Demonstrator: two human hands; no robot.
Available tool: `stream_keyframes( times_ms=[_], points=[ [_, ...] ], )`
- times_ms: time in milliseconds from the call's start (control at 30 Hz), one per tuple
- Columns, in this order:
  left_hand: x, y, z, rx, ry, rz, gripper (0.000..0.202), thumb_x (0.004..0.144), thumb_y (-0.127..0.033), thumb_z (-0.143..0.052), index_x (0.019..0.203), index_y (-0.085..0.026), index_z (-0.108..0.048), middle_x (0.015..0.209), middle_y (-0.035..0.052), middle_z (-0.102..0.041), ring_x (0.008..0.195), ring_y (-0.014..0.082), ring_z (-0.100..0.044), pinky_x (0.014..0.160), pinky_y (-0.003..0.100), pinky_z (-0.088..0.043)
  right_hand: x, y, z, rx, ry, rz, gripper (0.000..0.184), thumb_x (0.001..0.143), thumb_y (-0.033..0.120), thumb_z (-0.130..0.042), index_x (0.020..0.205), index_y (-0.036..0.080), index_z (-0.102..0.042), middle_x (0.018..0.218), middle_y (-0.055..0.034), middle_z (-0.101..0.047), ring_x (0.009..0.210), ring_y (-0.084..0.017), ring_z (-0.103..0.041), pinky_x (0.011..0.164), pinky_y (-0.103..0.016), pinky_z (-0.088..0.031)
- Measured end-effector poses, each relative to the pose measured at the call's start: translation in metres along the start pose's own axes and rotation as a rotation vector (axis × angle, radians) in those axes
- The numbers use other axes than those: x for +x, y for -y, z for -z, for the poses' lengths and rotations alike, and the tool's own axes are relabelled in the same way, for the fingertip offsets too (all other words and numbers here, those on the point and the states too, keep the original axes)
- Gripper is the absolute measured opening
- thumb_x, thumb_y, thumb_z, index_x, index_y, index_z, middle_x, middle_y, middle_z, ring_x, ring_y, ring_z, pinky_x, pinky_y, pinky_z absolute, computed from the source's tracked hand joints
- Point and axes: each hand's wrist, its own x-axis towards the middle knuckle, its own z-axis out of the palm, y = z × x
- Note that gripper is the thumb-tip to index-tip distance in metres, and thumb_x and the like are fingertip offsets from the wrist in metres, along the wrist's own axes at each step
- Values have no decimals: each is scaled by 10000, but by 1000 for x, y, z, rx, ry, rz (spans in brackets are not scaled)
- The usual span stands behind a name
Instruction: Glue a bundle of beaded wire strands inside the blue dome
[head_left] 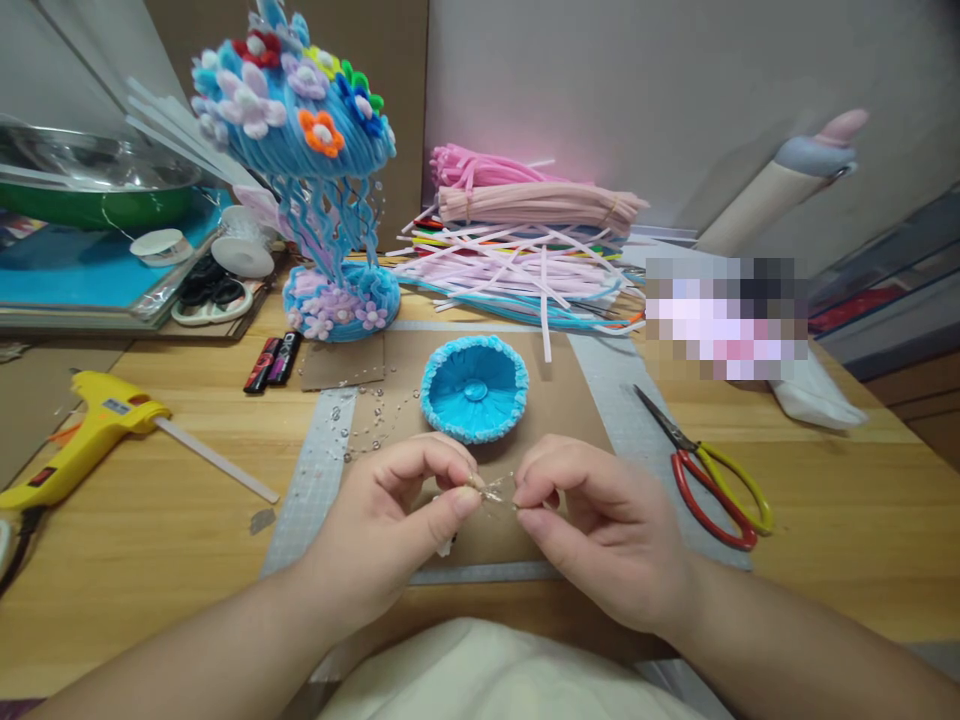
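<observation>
You pinch a beaded thread two-handed
Your left hand and right hand fingers grip it just apart; an uneven tug could snap it, scattering beads.

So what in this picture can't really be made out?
Head view throughout.
1. Tiny clear piece pinched between left hand and right hand: too small and see-through to identify.
2. Patch beside the pipe cleaners: covered by pixel blocks.
3. Yellow glue gun: handle end cut off by the left edge.
4. Metal basin: cut off by the left edge, partly behind white strips.
</observation>
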Motion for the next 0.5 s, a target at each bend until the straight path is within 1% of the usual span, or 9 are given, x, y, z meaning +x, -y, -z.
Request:
stream_keyframes(
  times_ms=[67,133,233,333,400,500],
  points=[
    [0,0,0,12,10,-23,69,773,-245,-674,728,-203,-640,776,23,-613,743,155,-564,663,264,-461,-1,0,0,9,1,-26,132,818,85,-557,837,212,-587,715,-3,-558,660,-146,-524,592,-276,-420],
    [-1,1,1,36,30,-55,51,785,-231,-665,748,-207,-640,792,21,-618,757,155,-572,675,266,-463,-1,0,1,78,21,-86,100,846,123,-542,835,205,-598,726,-10,-559,654,-142,-514,581,-270,-409],
    [-3,0,2,131,85,-154,27,803,-192,-647,794,-218,-644,816,16,-628,781,155,-584,706,275,-464,0,-3,4,304,79,-252,129,899,228,-541,800,182,-610,735,-18,-559,632,-128,-499,564,-253,-399],
    [-5,-2,4,262,125,-285,94,810,-142,-625,847,-225,-648,814,18,-639,781,162,-594,710,289,-467,3,-7,5,484,160,-408,182,866,299,-622,747,163,-596,677,0,-526,590,-111,-459,539,-236,-367],
    [-6,-5,5,349,127,-361,142,804,-108,-616,870,-229,-652,814,25,-655,785,172,-606,715,302,-472,5,-8,5,498,178,-443,186,842,302,-655,739,157,-601,654,10,-506,572,-101,-437,523,-226,-350],
    [-5,-9,6,452,132,-439,194,795,-81,-614,898,-238,-660,814,32,-687,805,192,-626,763,334,-475,7,-6,4,467,108,-403,139,824,279,-673,772,161,-623,677,8,-517,564,-95,-450,504,-215,-369]
  ],
)
